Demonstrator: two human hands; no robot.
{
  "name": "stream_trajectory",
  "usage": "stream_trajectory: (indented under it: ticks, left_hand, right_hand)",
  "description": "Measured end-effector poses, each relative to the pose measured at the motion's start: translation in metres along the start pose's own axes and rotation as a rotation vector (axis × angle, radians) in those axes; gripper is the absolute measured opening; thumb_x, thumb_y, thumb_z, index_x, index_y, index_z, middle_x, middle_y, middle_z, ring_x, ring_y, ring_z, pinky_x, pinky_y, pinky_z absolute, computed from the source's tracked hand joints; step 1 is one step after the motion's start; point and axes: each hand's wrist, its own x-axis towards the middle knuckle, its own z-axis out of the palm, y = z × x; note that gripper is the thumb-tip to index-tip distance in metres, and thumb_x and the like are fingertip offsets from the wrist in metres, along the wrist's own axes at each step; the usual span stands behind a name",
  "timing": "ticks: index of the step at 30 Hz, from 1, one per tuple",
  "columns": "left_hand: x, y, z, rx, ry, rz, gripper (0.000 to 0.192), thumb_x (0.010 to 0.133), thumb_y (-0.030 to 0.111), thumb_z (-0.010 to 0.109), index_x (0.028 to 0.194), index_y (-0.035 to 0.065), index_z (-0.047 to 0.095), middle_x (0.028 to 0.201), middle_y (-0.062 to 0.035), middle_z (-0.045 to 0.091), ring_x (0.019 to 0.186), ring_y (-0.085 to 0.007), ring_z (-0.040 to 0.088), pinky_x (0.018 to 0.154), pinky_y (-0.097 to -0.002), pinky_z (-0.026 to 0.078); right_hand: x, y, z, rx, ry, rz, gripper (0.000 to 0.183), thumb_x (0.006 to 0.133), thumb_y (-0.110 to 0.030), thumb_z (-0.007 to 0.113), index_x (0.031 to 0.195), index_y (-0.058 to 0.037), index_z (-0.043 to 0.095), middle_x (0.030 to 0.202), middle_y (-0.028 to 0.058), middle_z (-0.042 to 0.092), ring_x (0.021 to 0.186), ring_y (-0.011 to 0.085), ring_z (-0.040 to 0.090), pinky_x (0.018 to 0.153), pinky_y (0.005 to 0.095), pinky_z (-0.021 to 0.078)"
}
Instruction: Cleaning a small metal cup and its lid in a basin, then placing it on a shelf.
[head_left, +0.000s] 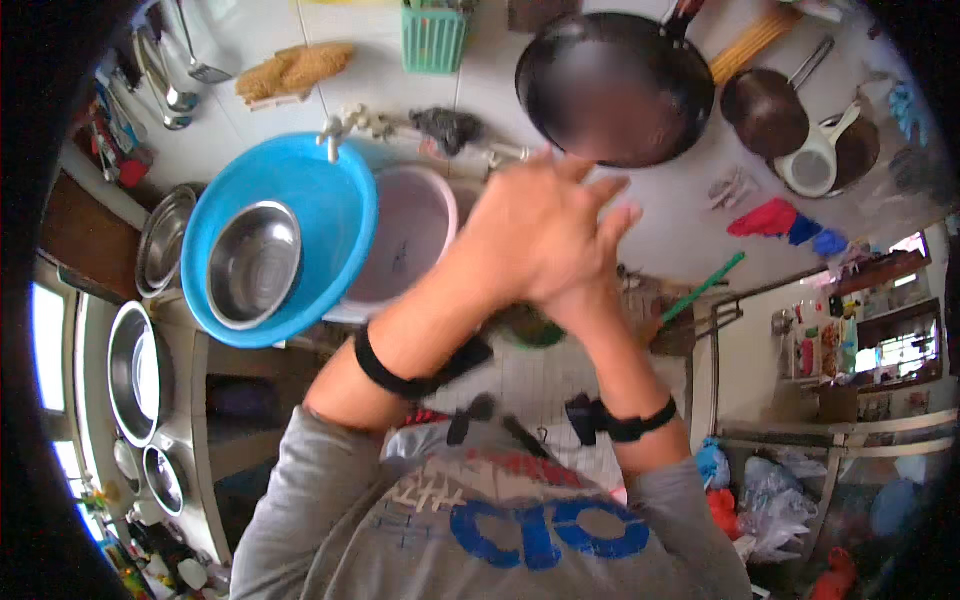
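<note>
My left hand (517, 229) lies across my right hand (583, 294), the two pressed together in front of my chest. Some fingers spread out towards the wall, and blur hides how they interlace. No object shows in either hand. Just beyond the fingertips a black frying pan (615, 90) hangs on the white tiled wall. To the left is a light blue plastic basin (337, 217) with a steel bowl (255, 262) in it. Beside that, a pink basin (401, 232) sits partly behind my left forearm.
A tap (332, 142) reaches over the blue basin's rim. Saucepans (761, 105) and a white strainer (814, 165) hang at right. A green stick (705, 287) juts up beside my right forearm. Steel basins (135, 375) stand at left. Plastic bags (776, 499) fill the lower right.
</note>
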Motion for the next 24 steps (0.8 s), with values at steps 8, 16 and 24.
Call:
stream_trajectory:
  ticks: [8, 16, 24]
  left_hand:
    - [-0.001, -0.035, 0.079, -0.085, -0.089, -0.089, 0.052, 0.105, 0.046, 0.034, 0.130, 0.0097, 0.062, 0.127, -0.0240, 0.062, 0.114, -0.0466, 0.059, 0.100, -0.0521, 0.047]
    - [0.014, -0.067, 0.107, -0.147, -0.042, 0.014, 0.054, 0.103, 0.050, 0.035, 0.121, 0.0084, 0.064, 0.113, -0.0238, 0.067, 0.101, -0.0456, 0.064, 0.088, -0.0525, 0.051]
    - [0.006, -0.075, 0.137, -0.232, -0.029, 0.038, 0.053, 0.104, 0.048, 0.038, 0.117, 0.0069, 0.068, 0.111, -0.0244, 0.067, 0.107, -0.0423, 0.063, 0.092, -0.0498, 0.051]
  right_hand:
    - [-0.008, 0.023, 0.041, -0.075, 0.199, -0.182, 0.055, 0.075, -0.037, 0.081, 0.118, -0.0074, 0.066, 0.112, 0.0176, 0.069, 0.098, 0.0377, 0.066, 0.084, 0.0473, 0.0531]
    - [-0.024, 0.027, 0.062, -0.022, -0.596, 0.397, 0.070, 0.079, -0.033, 0.079, 0.138, -0.0087, 0.051, 0.141, 0.0206, 0.053, 0.126, 0.0362, 0.054, 0.103, 0.0450, 0.0461]
    - [-0.066, 0.038, 0.085, 0.003, -0.313, 0.233, 0.061, 0.075, -0.034, 0.080, 0.127, -0.0085, 0.061, 0.122, 0.0183, 0.067, 0.109, 0.0363, 0.066, 0.094, 0.0467, 0.0523]
